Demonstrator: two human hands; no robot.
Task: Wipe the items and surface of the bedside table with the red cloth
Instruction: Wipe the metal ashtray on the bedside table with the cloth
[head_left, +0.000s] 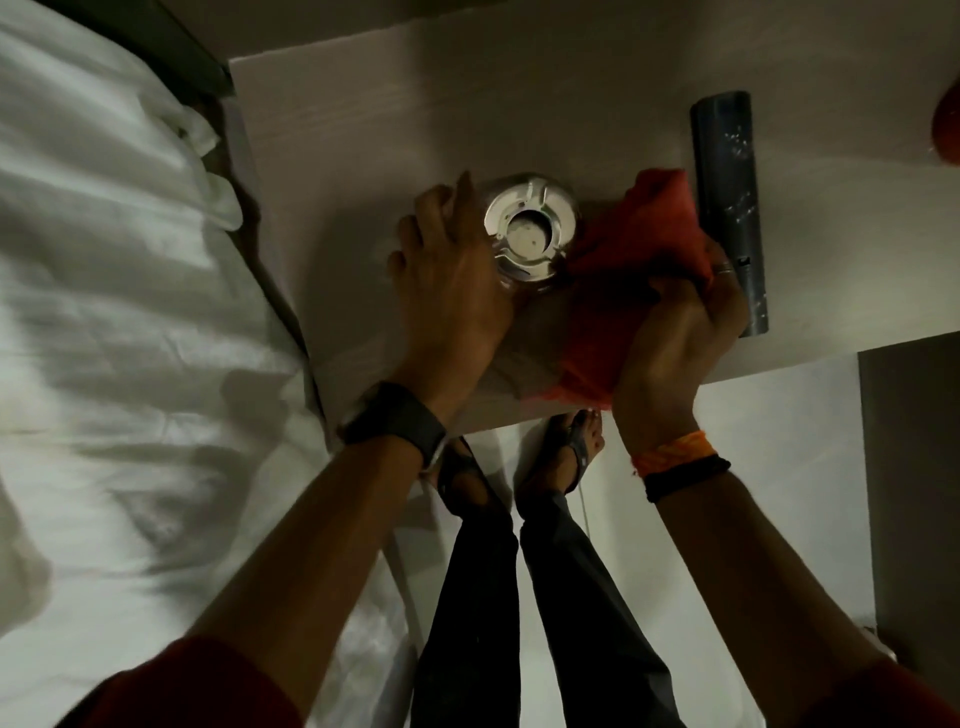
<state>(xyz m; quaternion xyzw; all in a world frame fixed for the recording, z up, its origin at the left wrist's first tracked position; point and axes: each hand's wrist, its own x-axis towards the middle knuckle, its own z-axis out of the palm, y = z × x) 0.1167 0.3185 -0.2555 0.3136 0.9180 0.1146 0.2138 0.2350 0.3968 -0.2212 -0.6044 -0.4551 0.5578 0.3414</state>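
Observation:
A round glass ashtray (531, 232) sits near the middle of the pale bedside table (363, 130). My left hand (452, 280) wraps around its left side and grips it. The red cloth (634, 249) lies bunched just right of the ashtray, touching it and hanging over the table's front edge. My right hand (670, 343) is closed on the cloth's lower right part. A dark grey cylinder (730, 208) lies flat on the table directly right of the cloth.
A bed with rumpled white sheets (130, 312) runs along the table's left side. A reddish round object (948, 130) shows at the right frame edge. My legs and sandalled feet (519, 467) stand on the light floor below the table's front edge.

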